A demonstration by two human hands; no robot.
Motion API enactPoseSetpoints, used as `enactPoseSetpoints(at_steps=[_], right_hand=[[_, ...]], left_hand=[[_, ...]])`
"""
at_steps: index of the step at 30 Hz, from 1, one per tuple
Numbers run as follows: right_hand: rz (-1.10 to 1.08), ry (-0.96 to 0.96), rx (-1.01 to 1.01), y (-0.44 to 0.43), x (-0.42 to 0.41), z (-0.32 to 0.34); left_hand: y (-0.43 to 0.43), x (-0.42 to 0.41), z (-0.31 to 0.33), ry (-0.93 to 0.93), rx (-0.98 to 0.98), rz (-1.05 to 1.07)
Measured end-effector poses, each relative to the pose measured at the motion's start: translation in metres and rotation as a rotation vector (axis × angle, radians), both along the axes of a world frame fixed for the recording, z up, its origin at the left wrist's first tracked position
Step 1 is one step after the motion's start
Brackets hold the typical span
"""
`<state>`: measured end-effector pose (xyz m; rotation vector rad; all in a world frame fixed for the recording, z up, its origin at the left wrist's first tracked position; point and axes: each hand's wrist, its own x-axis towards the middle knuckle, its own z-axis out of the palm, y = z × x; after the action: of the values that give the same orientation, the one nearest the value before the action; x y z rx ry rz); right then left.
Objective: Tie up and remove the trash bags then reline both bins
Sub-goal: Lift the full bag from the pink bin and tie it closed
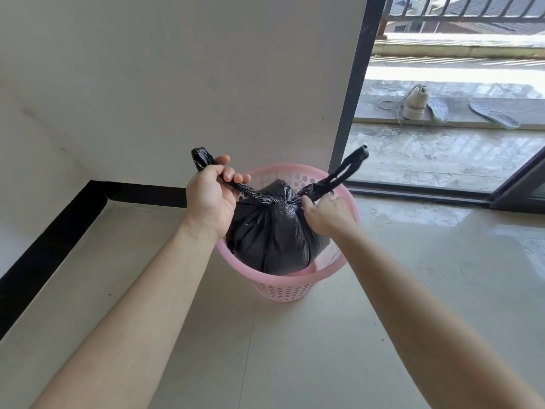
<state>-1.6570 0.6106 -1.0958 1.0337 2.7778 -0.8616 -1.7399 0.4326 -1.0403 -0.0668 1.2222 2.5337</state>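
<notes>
At the centre of the frame a black bag sits in a pink bin on the floor. The left hand is clamped on one twisted ear, the right hand on the other, beside the knot. Pulling too hard could likely tear the thin plastic or tip the light bin. No readable writing shows.

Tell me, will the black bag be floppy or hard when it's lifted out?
Probably floppy: the black bag is thin, crinkled plastic twisted into ears by the left hand and right hand. It bulges full, so maybe heavyish. The pink bin looks light and may lift too.
</notes>
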Motion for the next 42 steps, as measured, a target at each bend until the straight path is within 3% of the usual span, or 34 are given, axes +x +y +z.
enactPoseSetpoints(at_steps=[3,6,8,10,12,14,17,20,21,22,26,28,31,36,42], right_hand=[[0.043,0.221,-0.198,0.004,-0.009,-0.001],[0.074,0.353,-0.219,0.002,-0.008,-0.001],[0.073,0.444,-0.231,-0.001,-0.007,-0.001],[0.011,0.512,-0.34,-0.002,-0.006,0.001],[-0.055,0.569,-0.472,-0.004,-0.002,0.003],[-0.121,0.631,-0.553,-0.006,0.0,0.002],[-0.203,0.671,-0.744,-0.007,0.001,0.006],[-0.214,0.709,-1.151,-0.003,0.003,0.014],[-0.188,0.699,-1.183,0.0,0.004,0.014],[-0.158,0.668,-1.13,0.003,0.005,0.013],[-0.02,0.464,-0.477,0.003,0.01,0.005],[0.041,0.538,-0.418,-0.004,0.012,0.007],[0.095,0.706,-0.534,-0.013,0.015,0.018],[0.132,0.728,-0.449,-0.024,0.013,0.036],[0.356,0.662,0.1,-0.025,0.013,0.044]], left_hand=[[-0.004,0.0,-0.004,0.016,-0.174,0.014],[-0.01,0.001,-0.013,0.028,-0.359,-0.114],[-0.013,0.002,-0.017,0.097,-0.62,-0.188],[-0.015,0.001,-0.019,0.157,-0.971,-0.257],[-0.015,0.003,-0.018,0.167,-1.185,-0.332],[-0.019,0.005,-0.013,0.165,-1.19,-0.448],[-0.027,0.008,-0.015,0.216,-1.018,-0.608],[-0.03,0.012,-0.025,0.233,-0.927,-0.448],[-0.029,0.012,-0.027,0.233,-0.886,-0.382],[-0.029,0.012,-0.029,0.24,-0.836,-0.326],[-0.026,0.011,-0.026,0.249,-0.589,-0.08],[-0.025,0.011,-0.022,0.245,-0.486,-0.043],[-0.024,0.014,-0.02,0.271,-0.459,-0.077],[-0.02,0.019,-0.01,0.438,-0.443,-0.111],[-0.017,0.015,-0.01,0.295,-0.557,-0.123]])
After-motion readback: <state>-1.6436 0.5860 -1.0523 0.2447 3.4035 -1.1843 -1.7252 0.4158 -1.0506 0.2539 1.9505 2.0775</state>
